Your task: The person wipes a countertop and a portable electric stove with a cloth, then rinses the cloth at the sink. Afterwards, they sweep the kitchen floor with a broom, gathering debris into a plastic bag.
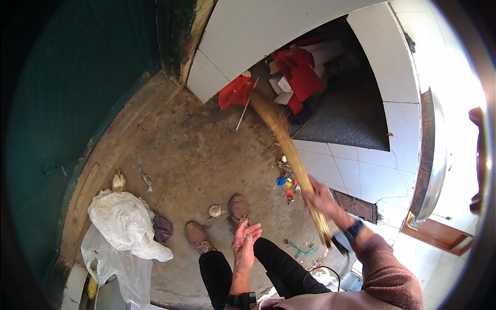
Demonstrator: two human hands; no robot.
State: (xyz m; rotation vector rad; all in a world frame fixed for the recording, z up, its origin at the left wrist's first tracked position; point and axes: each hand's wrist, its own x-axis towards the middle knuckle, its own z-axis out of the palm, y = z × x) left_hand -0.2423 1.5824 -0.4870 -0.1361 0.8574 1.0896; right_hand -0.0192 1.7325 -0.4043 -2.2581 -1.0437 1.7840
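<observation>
My right hand (323, 199) grips the handle end of a straw broom (290, 149), which reaches up and left, its bristles blurred. The bristle end overlaps the near corner of a dark opening in a white-tiled structure. Beside it, a small red flag (234, 93) with a thin white stick (244, 116) lies at the opening's edge. Inside the opening are crumpled red paper (298, 71) and a white box (285, 84). My left hand (246, 240) is held above my legs, empty, with its fingers apart.
Small litter, including a blue scrap (281, 181), lies along the tiled base (317, 155). A garlic bulb (215, 210) is by my shoes (239, 207). White plastic bags (120, 224) rest on the left near a green door (77, 100). A green string tangle (304, 250) lies at right.
</observation>
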